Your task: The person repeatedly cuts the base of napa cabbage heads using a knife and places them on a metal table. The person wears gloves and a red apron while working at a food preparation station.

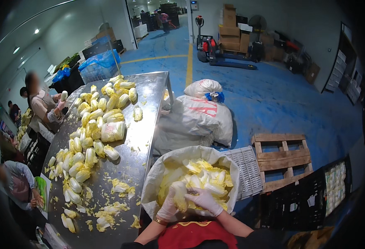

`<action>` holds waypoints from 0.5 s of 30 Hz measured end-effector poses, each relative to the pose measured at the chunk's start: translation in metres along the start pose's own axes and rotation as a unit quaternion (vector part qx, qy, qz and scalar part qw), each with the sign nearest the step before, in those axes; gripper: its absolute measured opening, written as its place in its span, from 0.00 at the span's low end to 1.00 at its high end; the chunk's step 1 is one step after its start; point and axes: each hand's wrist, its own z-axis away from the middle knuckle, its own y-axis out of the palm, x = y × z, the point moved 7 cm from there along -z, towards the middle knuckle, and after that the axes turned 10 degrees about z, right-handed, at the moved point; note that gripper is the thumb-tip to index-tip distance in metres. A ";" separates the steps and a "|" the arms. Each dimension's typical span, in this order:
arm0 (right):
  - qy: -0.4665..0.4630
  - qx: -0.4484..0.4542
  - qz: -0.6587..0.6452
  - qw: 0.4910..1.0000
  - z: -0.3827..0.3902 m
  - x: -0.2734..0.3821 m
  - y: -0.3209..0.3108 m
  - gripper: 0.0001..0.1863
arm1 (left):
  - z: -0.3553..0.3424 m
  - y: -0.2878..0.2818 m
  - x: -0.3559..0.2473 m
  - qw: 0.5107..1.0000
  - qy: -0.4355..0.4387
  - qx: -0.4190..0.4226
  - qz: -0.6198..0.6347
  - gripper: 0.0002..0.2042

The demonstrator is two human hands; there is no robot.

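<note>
A small pale napa cabbage [179, 194] is upright in my gloved left hand [169, 206], whose fingers wrap its left side. My gloved right hand [206, 201] has its fingertips against the right side of the same cabbage, partly hiding its edge. Both hands are over a large white woven sack [148, 189] with a rolled-open mouth. Yellow-green cabbage leaves [201, 167] and pale pieces fill the sack. To the left, a heap of napa cabbages [92, 132] covers much of a steel table [139, 112].
Loose leaf trimmings [107, 216] lie on the table's near end. Full white sacks [207, 114] stand beyond the open one. A grey plastic crate [244, 172], a wooden pallet [283, 157] and black crates [294, 209] are at the right. Several people work along the left; one [45, 103] holds a cabbage.
</note>
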 end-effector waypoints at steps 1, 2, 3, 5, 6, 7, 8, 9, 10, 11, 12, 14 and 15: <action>0.005 -0.008 0.012 1.000 -0.002 -0.002 0.002 0.19 | -0.003 -0.001 0.000 1.000 0.008 -0.001 -0.017 0.34; 0.017 -0.004 0.018 1.000 -0.003 -0.002 0.001 0.18 | -0.005 -0.001 0.000 0.999 0.017 -0.003 -0.034 0.33; 0.028 0.000 0.025 0.999 -0.004 0.000 0.000 0.18 | -0.007 -0.002 -0.001 0.998 0.026 -0.005 -0.050 0.31; 0.035 0.006 0.021 0.999 -0.001 -0.003 -0.001 0.16 | -0.007 -0.003 0.000 0.993 0.021 -0.003 -0.114 0.28; 0.024 0.011 0.010 1.000 -0.001 -0.006 0.001 0.15 | -0.006 -0.003 -0.001 0.989 0.019 -0.002 -0.145 0.27; 0.016 0.016 -0.002 1.000 0.000 -0.011 0.003 0.14 | -0.002 0.001 -0.003 0.974 0.021 -0.013 -0.225 0.26; -0.008 0.000 0.008 1.000 -0.003 -0.012 0.001 0.14 | 0.001 0.010 -0.009 0.952 0.023 -0.024 -0.303 0.25; -0.029 -0.016 0.015 0.999 -0.004 -0.015 0.003 0.14 | 0.004 0.018 -0.014 0.924 0.020 -0.036 -0.381 0.24; -0.045 -0.019 0.018 0.999 0.002 -0.019 0.013 0.14 | 0.008 0.018 -0.016 0.931 0.033 -0.037 -0.361 0.23; -0.046 -0.015 0.080 0.996 -0.002 -0.012 0.012 0.13 | 0.006 0.018 -0.019 0.938 0.045 -0.038 -0.342 0.21; -0.080 -0.041 0.122 0.988 -0.003 -0.008 0.012 0.15 | 0.007 0.013 -0.016 0.946 0.045 -0.039 -0.318 0.19; -0.323 -0.049 0.433 0.840 -0.009 -0.019 0.034 0.21 | -0.003 -0.044 -0.006 0.905 0.058 -0.058 -0.416 0.19; -0.107 -0.047 0.160 0.980 -0.009 0.003 0.014 0.19 | 0.007 -0.021 -0.016 0.926 0.047 -0.061 -0.370 0.19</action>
